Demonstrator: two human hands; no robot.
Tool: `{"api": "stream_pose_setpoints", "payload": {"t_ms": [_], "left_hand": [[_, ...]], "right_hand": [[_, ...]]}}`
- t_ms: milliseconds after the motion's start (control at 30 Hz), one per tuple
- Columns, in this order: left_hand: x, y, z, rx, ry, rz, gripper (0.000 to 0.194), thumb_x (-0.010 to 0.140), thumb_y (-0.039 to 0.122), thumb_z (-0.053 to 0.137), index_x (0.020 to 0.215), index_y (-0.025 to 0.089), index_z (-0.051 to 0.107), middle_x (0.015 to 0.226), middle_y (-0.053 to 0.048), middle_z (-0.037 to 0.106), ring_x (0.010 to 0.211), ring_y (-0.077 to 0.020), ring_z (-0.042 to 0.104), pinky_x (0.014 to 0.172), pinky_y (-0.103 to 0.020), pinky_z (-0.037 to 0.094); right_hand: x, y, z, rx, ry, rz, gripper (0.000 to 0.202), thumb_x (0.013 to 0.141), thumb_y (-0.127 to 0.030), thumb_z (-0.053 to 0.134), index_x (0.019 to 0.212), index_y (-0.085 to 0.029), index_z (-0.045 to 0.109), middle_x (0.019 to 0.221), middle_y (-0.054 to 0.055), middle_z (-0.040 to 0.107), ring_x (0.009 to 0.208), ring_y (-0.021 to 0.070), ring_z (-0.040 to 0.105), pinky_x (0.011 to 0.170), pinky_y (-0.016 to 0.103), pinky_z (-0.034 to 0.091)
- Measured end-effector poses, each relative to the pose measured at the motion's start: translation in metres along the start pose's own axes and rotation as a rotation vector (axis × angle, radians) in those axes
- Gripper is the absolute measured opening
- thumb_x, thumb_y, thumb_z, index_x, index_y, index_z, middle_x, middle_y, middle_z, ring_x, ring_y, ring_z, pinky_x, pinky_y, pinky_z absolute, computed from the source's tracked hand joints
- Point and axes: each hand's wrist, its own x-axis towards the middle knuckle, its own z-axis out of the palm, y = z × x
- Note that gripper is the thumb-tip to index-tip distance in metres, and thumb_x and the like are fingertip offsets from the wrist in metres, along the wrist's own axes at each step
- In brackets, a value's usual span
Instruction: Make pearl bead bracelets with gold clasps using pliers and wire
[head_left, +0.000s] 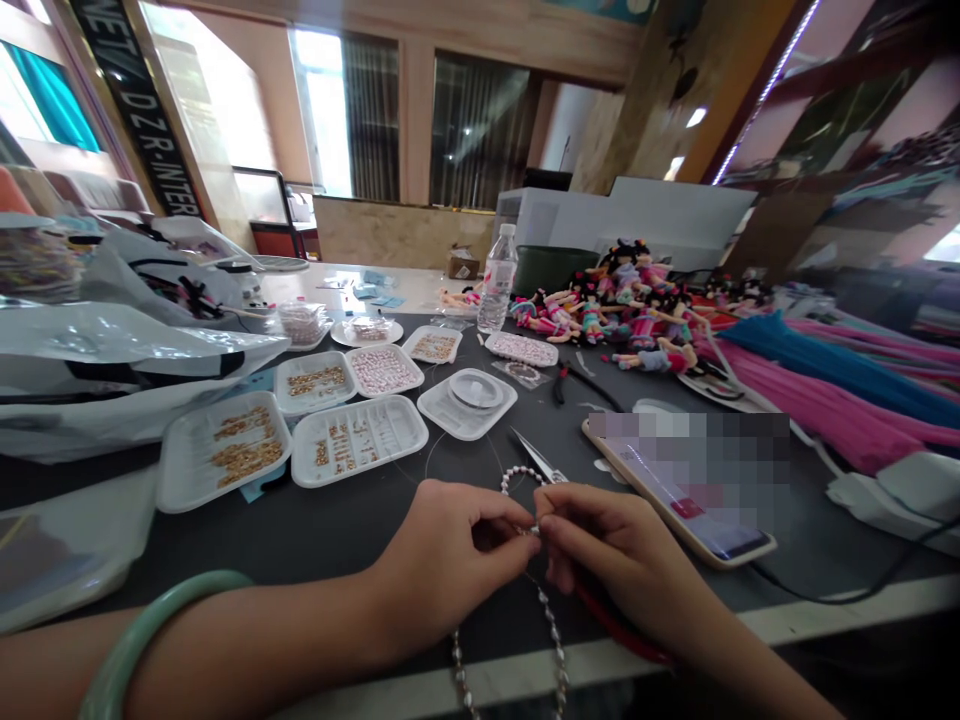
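My left hand (pixel 457 550) and my right hand (pixel 611 535) meet over the dark tabletop, fingertips pinched together on a beaded string (pixel 553 625). Part of the string curves on the table just beyond my fingers, and two strands hang down past the front edge. The exact spot between the fingertips is too small to make out. Open-bladed or not, I cannot tell, but a pair of scissors (pixel 538 458) points away to the left, its handles partly under my right hand. A green bangle circles my left forearm.
White trays (pixel 300 462) of gold pieces and pale beads stand at left and centre. A spool (pixel 476 390) lies on another tray. Black-handled pliers (pixel 560 385), a phone (pixel 675 490), a bottle (pixel 498 280) and a pile of dolls (pixel 630 300) stand right and behind.
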Motion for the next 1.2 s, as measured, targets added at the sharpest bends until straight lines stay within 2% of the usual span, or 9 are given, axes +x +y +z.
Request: {"api": "stream_pose_setpoints", "payload": {"t_ms": [200,300,433,700,1200], "left_hand": [[0.0011,-0.0024,0.0021,0.024,0.048,-0.033,0.018,0.077,0.025,0.061,0.084,0.015,0.074,0.069,-0.002,0.072,0.062,-0.0133,0.061,0.06,-0.021,0.044],[0.0025,-0.0027,0.0018,-0.001,0.023,-0.031,0.017,0.078,0.024,0.06,0.082,0.015,0.074,0.07,-0.002,0.072,0.062,-0.0128,0.061,0.059,-0.019,0.044],[0.003,-0.0007,0.0008,-0.027,0.005,-0.034,0.017,0.079,0.023,0.06,0.079,0.015,0.075,0.068,-0.001,0.071,0.062,-0.012,0.061,0.058,-0.018,0.043],[0.0057,-0.0037,-0.001,-0.118,-0.034,-0.118,0.021,0.08,0.029,0.06,0.081,0.014,0.074,0.064,-0.003,0.068,0.062,-0.0156,0.062,0.059,-0.023,0.044],[0.0074,-0.0053,-0.0018,-0.176,-0.014,-0.134,0.018,0.078,0.027,0.06,0.074,0.015,0.072,0.063,-0.003,0.068,0.062,-0.0158,0.062,0.062,-0.024,0.046]], "right_hand": [[0.0007,0.0032,-0.0002,0.17,0.019,0.031,0.02,0.087,-0.031,0.054,0.072,-0.019,0.055,0.054,-0.005,0.057,0.047,0.0093,0.053,0.051,0.021,0.039],[0.0013,0.0032,0.0,0.211,0.029,0.048,0.018,0.086,-0.03,0.055,0.072,-0.019,0.054,0.053,-0.006,0.057,0.045,0.0088,0.053,0.049,0.02,0.038],[0.0022,0.0034,0.0003,0.215,0.03,0.051,0.018,0.086,-0.029,0.055,0.071,-0.018,0.054,0.051,-0.006,0.057,0.045,0.0086,0.053,0.048,0.02,0.038],[0.0015,0.0015,0.0,0.207,0.027,0.051,0.018,0.086,-0.029,0.055,0.072,-0.018,0.056,0.05,-0.006,0.057,0.044,0.0087,0.053,0.049,0.02,0.039],[-0.0001,0.0022,-0.0001,0.225,0.023,0.058,0.016,0.086,-0.031,0.056,0.077,-0.018,0.057,0.055,-0.006,0.058,0.046,0.0086,0.055,0.05,0.02,0.04]]}}
